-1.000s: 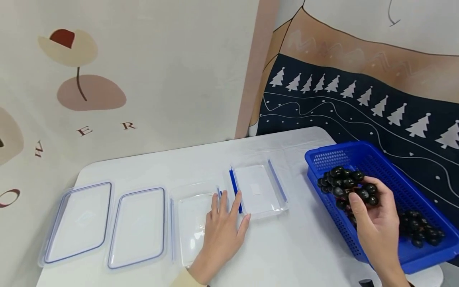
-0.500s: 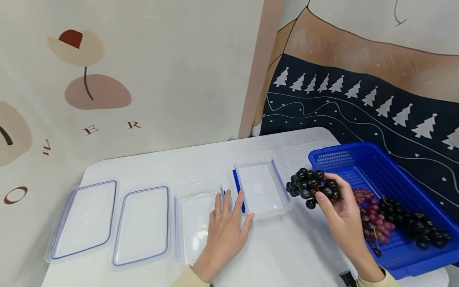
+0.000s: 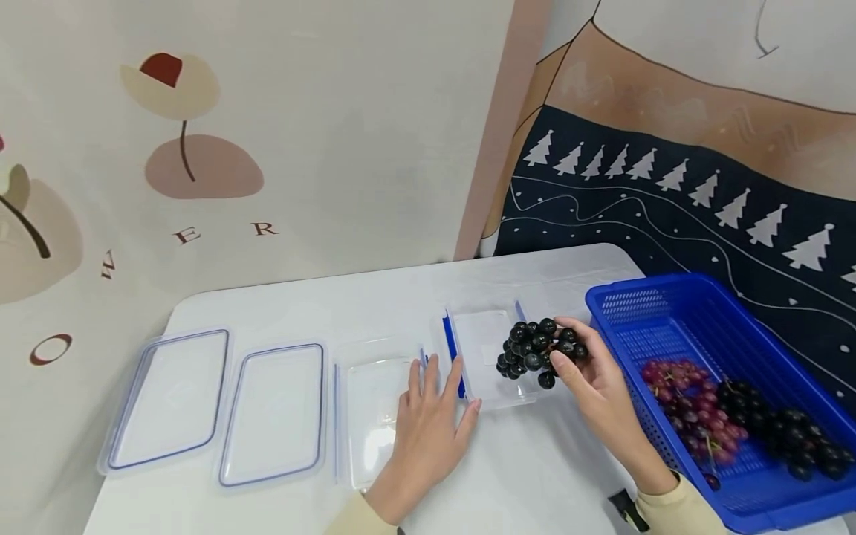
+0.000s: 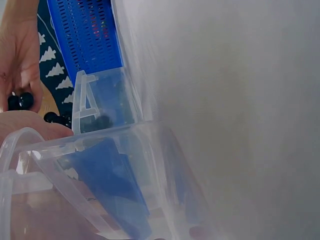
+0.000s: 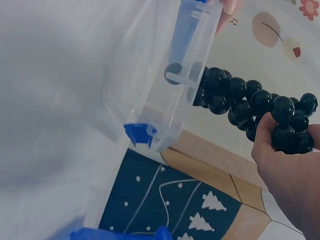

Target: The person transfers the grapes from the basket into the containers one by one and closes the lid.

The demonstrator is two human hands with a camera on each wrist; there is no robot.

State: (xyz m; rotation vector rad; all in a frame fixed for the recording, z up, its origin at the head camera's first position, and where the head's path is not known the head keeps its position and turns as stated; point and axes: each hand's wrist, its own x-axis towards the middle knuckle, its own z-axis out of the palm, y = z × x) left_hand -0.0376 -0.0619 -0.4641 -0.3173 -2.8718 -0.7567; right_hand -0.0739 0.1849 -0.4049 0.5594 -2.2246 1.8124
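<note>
A bunch of black grapes is pinched between the thumb and fingers of my right hand. It hangs over the right clear plastic container; in the right wrist view the grapes are at that container's rim. My left hand lies with spread, fairly straight fingers over the right side of the left clear container. Its fingertips reach the gap between the two containers, near a blue side clip.
Two clear lids with blue seals, one lid and another lid, lie at the left. A blue perforated basket at the right holds red grapes and more black grapes. A patterned cloth hangs behind.
My right hand has carried the black grapes leftward out of the blue basket to above the right container. The left hand stays at the containers. The view has shifted slightly.
</note>
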